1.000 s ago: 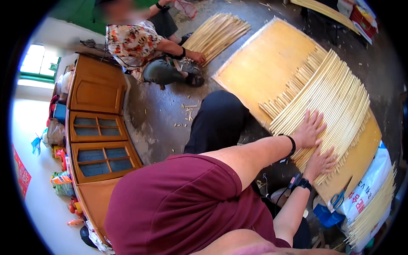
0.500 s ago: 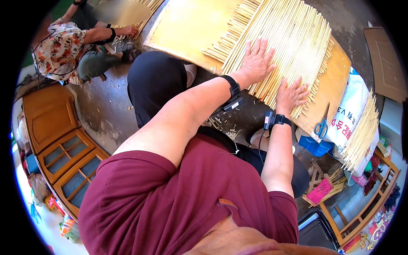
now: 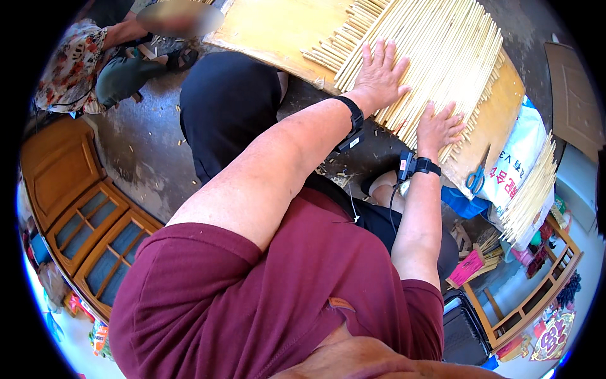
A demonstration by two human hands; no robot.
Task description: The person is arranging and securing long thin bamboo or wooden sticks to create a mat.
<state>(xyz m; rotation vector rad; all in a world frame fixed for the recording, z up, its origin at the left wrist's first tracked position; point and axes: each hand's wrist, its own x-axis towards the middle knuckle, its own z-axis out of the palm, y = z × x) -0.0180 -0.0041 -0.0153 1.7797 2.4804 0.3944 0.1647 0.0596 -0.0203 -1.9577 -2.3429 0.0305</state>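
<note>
A wide layer of pale straw-coloured sticks [image 3: 435, 54], laid side by side, covers much of the wooden board [image 3: 278, 35]. Flat on its near left part rests my left hand [image 3: 380, 79], fingers spread. My right hand [image 3: 437, 129] lies open on the near ends of the same sticks, further right. Both palms face down, and neither hand grips anything. More stick ends poke out along the layer's left and right sides. Scissors with blue handles [image 3: 476, 179] lie on the board's right corner, beyond my right hand.
A white printed sack [image 3: 517, 151] with a bundle of sticks [image 3: 531, 192] on it stands right of the board. A blue bag [image 3: 464, 203] hangs below that corner. At the far left sits another person [image 3: 72, 66]. Wooden cabinet doors [image 3: 60, 174] stand at left; stick scraps litter the floor.
My view has shifted slightly, so the surroundings sit differently in the picture. Both hands stay flat on the sticks. The seated person's arm has moved.
</note>
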